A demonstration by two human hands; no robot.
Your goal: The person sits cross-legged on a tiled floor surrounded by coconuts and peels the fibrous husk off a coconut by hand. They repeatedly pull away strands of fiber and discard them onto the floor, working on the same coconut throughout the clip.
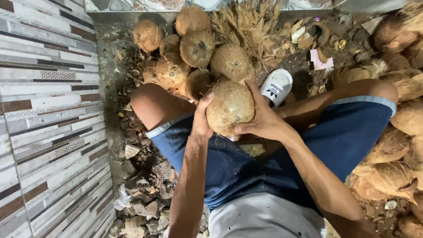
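A husked coconut (pixel 230 107) is gripped between both hands, held up over the lap between the spread knees. The left hand (pixel 202 119) is closed against its left side, thumb laid over the upper edge, while the right hand (pixel 264 118) is wrapped around its right side, with the fingers pressed on the shell from above and below. The shell is pale brown and hairy, with a dark patch near its lower part.

Below the hands, blue shorts (pixel 252 165) and a grey shirt (pixel 263 222) are seen. Just beyond the held coconut, a heap of husked coconuts (pixel 193 52) is piled on the floor against the far wall, with dry fibre (pixel 250 23) lying behind it. A white slipper (pixel 276 85) is seen beside the right hand. At the right, a pile of fibrous husk pieces (pixel 415 137) is stacked near the right knee. At the left, a striped tiled wall (pixel 38 128) is met by floor strewn with broken shell fragments (pixel 139 205).
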